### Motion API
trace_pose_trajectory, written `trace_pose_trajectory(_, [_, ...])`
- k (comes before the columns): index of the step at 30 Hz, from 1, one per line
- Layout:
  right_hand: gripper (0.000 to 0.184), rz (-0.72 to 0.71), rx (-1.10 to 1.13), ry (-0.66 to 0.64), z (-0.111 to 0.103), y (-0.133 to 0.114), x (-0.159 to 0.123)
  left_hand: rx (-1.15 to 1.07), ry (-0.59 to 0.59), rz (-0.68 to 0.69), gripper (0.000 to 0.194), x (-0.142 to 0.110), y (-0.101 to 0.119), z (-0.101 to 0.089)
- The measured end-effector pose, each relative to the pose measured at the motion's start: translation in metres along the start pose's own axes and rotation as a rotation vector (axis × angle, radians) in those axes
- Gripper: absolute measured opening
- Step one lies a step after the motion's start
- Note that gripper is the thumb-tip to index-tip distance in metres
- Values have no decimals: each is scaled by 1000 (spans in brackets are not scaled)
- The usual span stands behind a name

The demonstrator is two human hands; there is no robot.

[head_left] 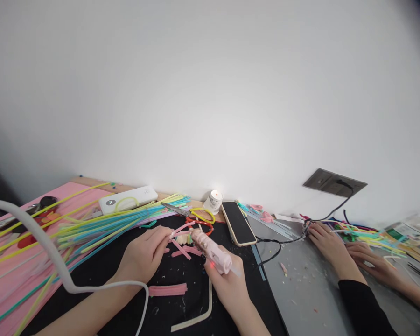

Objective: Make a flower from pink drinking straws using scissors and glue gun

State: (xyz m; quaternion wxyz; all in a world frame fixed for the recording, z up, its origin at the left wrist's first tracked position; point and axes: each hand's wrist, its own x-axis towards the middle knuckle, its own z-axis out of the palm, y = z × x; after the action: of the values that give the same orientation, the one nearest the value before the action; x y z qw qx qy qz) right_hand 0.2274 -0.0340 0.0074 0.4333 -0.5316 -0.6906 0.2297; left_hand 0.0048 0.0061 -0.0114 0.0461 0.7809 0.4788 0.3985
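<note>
My left hand [144, 253] is closed in a pinch on a pink pipe cleaner [182, 228], which is bent into a loop. My right hand [233, 283] is wrapped round a pale pink hot glue gun [212, 248]. A small red light glows on the gun, and a clear glue stick pokes from its rear. Its nozzle is beside the pink loop; I cannot tell whether they touch. Below lie short pink pieces and a flat pink bundle [168, 290] on the black mat [161, 315]. A cream pipe cleaner [196, 320] lies bent near my right wrist.
Behind are scissors [177, 209], a lit candle [214, 200] and a phone [238, 223]. Pipe cleaners [126, 224] and a white power bank [129, 199] are at left, where a white curved tube [52, 252] crosses the foreground. Another person's hands [324, 240] rest at right near a black cable [331, 214].
</note>
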Motion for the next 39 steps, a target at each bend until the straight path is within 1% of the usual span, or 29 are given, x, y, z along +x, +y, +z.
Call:
trace_pose_trajectory(1, [13, 5, 9, -35, 1, -2, 0, -3, -6, 9, 26, 0, 0, 0])
trace_pose_trajectory(3, [17, -1, 11, -64, 2, -6, 0, -3, -9, 32, 27, 0, 0, 1])
trace_pose_trajectory(6, [19, -18, 8, -66, 3, -10, 1, 7, -1, 55, 29, 0, 1, 2])
trace_pose_trajectory(11, [17, -21, 10, -84, 4, -15, 2, 11, -19, 38, 32, 1, 3, 2])
trace_pose_trajectory(15, [17, -19, -8, -98, 4, -16, 1, 22, 11, 52, 33, 1, 5, 2])
trace_pose_trajectory(20, [16, -36, -23, -91, 5, -10, 0, 31, 12, 44, 31, 1, 3, 4])
trace_pose_trajectory(26, [20, -25, -70, -31, 6, 1, 1, 43, 35, 63, 25, 0, -4, 4])
trace_pose_trajectory(30, [20, -9, -88, 3, 6, 1, 1, 55, 51, 73, 25, 0, -5, 4])
trace_pose_trajectory(36, [14, -64, -50, -51, 5, -9, -1, 30, 34, 74, 30, 1, 1, 5])
trace_pose_trajectory(39, [14, -80, -60, -74, 6, -11, -2, 22, 30, 80, 31, 0, 2, 6])
